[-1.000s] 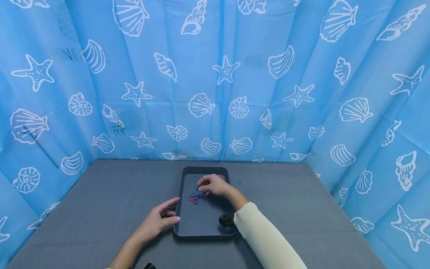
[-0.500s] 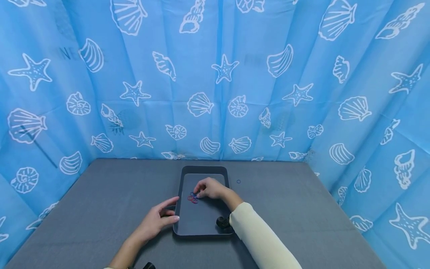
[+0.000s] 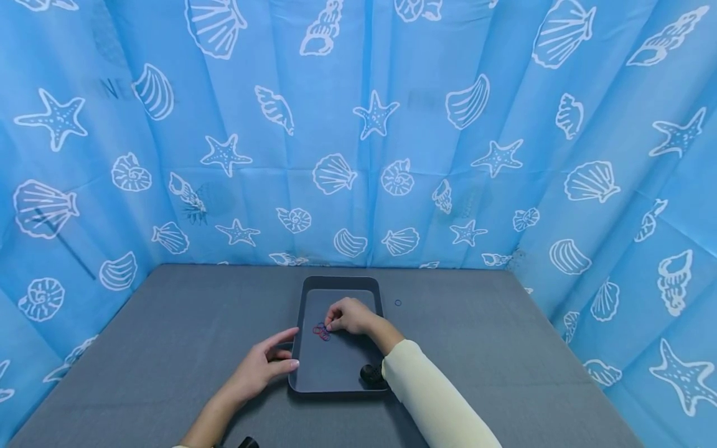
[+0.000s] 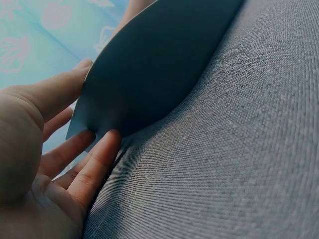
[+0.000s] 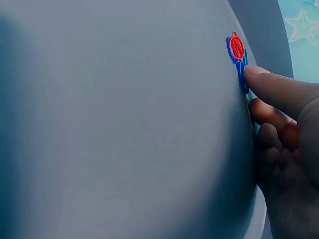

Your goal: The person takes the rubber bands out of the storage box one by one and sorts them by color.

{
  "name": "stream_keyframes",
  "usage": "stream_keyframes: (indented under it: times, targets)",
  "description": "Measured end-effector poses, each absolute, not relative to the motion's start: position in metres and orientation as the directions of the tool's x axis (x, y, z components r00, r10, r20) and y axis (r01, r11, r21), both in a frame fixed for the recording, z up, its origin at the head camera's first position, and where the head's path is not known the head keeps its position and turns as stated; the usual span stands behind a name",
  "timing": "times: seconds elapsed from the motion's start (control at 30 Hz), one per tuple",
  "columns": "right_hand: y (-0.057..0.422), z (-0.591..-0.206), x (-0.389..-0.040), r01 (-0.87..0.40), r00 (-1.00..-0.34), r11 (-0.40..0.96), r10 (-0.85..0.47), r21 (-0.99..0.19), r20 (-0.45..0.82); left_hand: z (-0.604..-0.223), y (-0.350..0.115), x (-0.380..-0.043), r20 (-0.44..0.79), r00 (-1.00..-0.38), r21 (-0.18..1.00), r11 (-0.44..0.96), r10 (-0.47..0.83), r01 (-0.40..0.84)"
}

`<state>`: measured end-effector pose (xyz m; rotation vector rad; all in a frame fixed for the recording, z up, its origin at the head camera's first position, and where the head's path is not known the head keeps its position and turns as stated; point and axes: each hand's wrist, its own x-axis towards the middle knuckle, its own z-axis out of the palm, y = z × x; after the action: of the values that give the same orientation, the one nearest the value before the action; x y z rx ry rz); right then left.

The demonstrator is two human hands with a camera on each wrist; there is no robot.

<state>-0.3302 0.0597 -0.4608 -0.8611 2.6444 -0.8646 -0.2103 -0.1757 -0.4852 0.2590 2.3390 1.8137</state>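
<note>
Several small red and blue rubber bands (image 3: 322,331) lie in a cluster on the floor of a dark grey tray (image 3: 342,373). My right hand (image 3: 348,314) reaches into the tray from the right and pinches a blue rubber band (image 5: 241,74) at the cluster's right side; its fingertips are partly hidden. Against the tray's left side rests my left hand (image 3: 262,367), fingers spread, with the thumb and forefinger touching the rim. In the left wrist view other fingertips (image 4: 107,142) lie by the outer wall.
One blue rubber band (image 3: 398,303) lies on the grey cloth-covered table (image 3: 476,348), right of the tray. Behind the table hangs a blue curtain (image 3: 358,218) with white shell and starfish prints. A black wrist device (image 3: 371,374) sits over the tray's lower right corner.
My right hand has moved toward me and slightly left, bringing its fingertips down to the cluster of bands. My left hand stays at the tray's left rim.
</note>
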Motion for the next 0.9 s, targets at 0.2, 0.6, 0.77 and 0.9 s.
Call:
stream_keyframes:
  times: [0.2, 0.6, 0.77, 0.9]
  targets:
    - [0.0591, -0.4603, -0.3294, -0.456, -0.804, 0.652, -0.593, -0.606, -0.034, -0.4854, -0.1759, -0.2102, -0.026, -0.971, 0.968, 0.247, 0.237, 0.034]
    - [0.0602, -0.4592, -0.3307, -0.442, -0.796, 0.642, -0.603, -0.627, -0.057, -0.4839, -0.1756, -0.2100, -0.029, -0.973, 0.967, 0.252, 0.231, 0.031]
    - [0.0610, -0.4584, -0.3299, -0.400, -0.805, 0.619, -0.590, -0.676, -0.063, -0.4841, -0.1753, -0.2100, -0.030, -0.974, 0.966, 0.257, 0.225, 0.030]
    - [0.0630, -0.4568, -0.3281, -0.362, -0.822, 0.600, -0.567, -0.713, -0.060, -0.4842, -0.1745, -0.2100, -0.024, -0.975, 0.963, 0.268, 0.222, 0.037]
